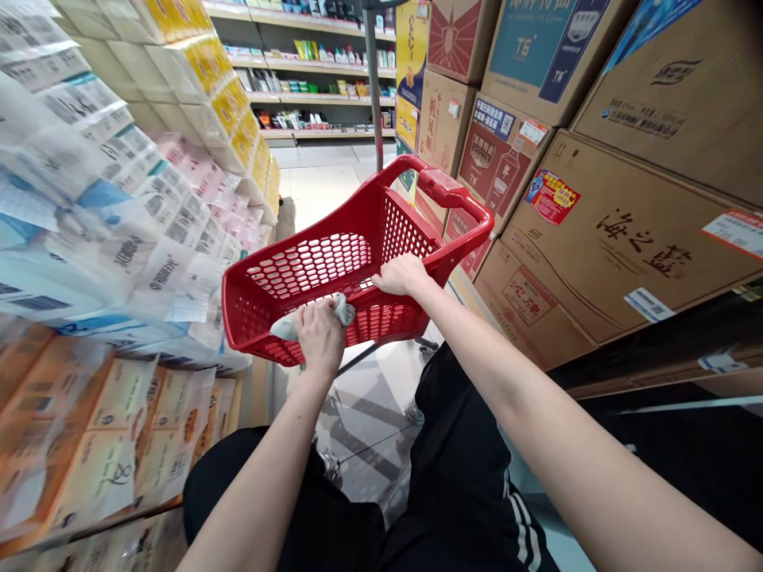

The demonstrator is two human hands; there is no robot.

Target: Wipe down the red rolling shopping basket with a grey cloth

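In front of me a red plastic shopping basket (315, 246) with perforated sides sits on a metal wheeled frame, its red handle (444, 191) toward the upper right. My left hand (322, 334) presses a pale, crumpled cloth (342, 310) against the near rim of the basket, fingers wrapped over it. Farther right along the same rim, my right hand (402, 276) is closed around the edge. The inside of the basket shows only its red perforated walls; part of the near wall is hidden behind my left hand and the cloth.
Stacked cardboard cartons (644, 230) rise close on the right. Tissue packs (137, 199) are piled on the left, above orange-and-cream packages (107, 437). Shelves of bottles and tubes (322, 75) stand at the back, beyond the tiled floor (322, 181).
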